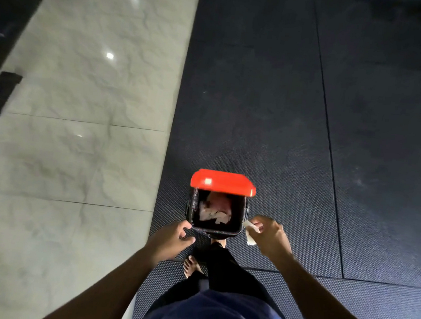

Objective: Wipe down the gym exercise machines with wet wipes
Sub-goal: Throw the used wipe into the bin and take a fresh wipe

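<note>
Head view: right hand, fingers pinched on a crumpled white wipe. Bin, red lid raised, mouth open just left of that grip. Left hand, loosely curled, empty, at the bin's near-left corner.

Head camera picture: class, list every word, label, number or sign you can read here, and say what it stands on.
No text can be read anywhere in this view.
The red lid of the bin has a small pale patch, too blurred to tell a label from glare.
The wipe in the right hand shows no print.
The scraps inside the bin show no legible marks.
</note>
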Tool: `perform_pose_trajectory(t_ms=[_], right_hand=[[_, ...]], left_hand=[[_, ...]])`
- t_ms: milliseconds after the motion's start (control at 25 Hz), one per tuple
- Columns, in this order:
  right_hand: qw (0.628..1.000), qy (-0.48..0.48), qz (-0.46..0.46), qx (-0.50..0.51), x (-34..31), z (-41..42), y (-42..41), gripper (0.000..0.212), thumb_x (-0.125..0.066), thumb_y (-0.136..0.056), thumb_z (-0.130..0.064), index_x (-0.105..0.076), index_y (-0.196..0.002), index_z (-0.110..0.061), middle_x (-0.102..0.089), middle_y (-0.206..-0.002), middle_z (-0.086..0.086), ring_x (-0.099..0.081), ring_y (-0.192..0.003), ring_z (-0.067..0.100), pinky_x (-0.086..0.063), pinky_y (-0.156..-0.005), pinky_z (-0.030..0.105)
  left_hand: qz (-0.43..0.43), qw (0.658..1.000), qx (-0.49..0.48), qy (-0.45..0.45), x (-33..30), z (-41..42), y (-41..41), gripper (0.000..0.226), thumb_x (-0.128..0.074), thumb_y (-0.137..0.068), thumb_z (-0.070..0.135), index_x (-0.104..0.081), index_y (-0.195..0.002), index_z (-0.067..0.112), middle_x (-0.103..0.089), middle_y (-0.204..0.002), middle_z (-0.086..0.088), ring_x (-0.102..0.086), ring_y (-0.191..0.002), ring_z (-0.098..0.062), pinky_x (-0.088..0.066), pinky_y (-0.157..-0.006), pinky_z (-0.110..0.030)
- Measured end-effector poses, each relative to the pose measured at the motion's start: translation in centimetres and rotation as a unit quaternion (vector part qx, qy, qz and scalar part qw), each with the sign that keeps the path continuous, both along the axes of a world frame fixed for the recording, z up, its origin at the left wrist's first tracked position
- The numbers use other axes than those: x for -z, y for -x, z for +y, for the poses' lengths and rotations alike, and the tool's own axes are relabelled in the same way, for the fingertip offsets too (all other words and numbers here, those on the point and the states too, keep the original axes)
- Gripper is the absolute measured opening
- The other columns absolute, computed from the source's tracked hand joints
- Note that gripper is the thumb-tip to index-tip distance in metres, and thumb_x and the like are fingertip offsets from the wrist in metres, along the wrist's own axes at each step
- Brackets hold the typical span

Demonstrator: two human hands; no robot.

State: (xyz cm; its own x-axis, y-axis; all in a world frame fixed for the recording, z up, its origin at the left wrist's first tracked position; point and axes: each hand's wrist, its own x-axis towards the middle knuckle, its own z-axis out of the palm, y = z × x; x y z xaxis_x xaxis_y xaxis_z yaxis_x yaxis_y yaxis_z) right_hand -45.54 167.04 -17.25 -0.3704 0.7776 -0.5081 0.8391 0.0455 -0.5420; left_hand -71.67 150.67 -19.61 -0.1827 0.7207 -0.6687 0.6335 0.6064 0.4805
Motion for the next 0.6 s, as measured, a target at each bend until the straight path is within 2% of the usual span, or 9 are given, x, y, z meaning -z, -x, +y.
perform_pose_trajectory(t_ms=[120,280,480,600], right_hand=[[0.999,0.017,-0.022,-0.015,2.4,-0.2,1.0,0.013,-0.069,-0.089,-0.036,-0.073,-0.100,-0.030,-0.072,-0.100,-0.011,-0.069,-0.084,0.011,-0.058,-0.074,0.032],[0.999,0.018,-0.044,0.003,6.1,0.6,3.4,0.020,-0.069,-0.089,-0.028,-0.073,-0.109,-0.024,-0.073,-0.105,0.002,-0.068,-0.090,0.022,-0.055,-0.076,0.033],[0.998,0.050,-0.039,0.025,10.7,2.1,6.2,0.025,-0.070,-0.091,-0.024,-0.068,-0.114,-0.014,-0.071,-0.106,0.006,-0.066,-0.094,0.025,-0.041,-0.069,0.027],[0.998,0.041,-0.024,0.028,12.1,2.9,6.4,0.029,-0.072,-0.091,-0.021,-0.064,-0.117,-0.013,-0.068,-0.112,0.007,-0.063,-0.100,0.025,-0.042,-0.071,0.028]], left_hand=[[-0.005,1.000,0.006,0.017,0.8,0.2,-0.7,0.050,-0.062,-0.097,0.056,-0.054,-0.139,0.031,-0.066,-0.120,0.009,-0.064,-0.102,-0.009,-0.050,-0.089,-0.030],[0.006,0.998,0.044,0.044,1.8,0.8,-1.4,0.049,-0.060,-0.098,0.055,-0.052,-0.140,0.031,-0.065,-0.124,0.007,-0.064,-0.107,-0.012,-0.051,-0.092,-0.032],[0.016,0.997,0.051,0.051,2.5,2.1,-1.3,0.048,-0.059,-0.098,0.057,-0.052,-0.139,0.033,-0.064,-0.127,0.008,-0.066,-0.107,-0.011,-0.054,-0.091,-0.035],[0.020,0.996,0.056,0.063,2.9,2.8,-0.7,0.049,-0.059,-0.098,0.057,-0.050,-0.141,0.034,-0.063,-0.127,0.009,-0.065,-0.107,-0.010,-0.054,-0.092,-0.036]])
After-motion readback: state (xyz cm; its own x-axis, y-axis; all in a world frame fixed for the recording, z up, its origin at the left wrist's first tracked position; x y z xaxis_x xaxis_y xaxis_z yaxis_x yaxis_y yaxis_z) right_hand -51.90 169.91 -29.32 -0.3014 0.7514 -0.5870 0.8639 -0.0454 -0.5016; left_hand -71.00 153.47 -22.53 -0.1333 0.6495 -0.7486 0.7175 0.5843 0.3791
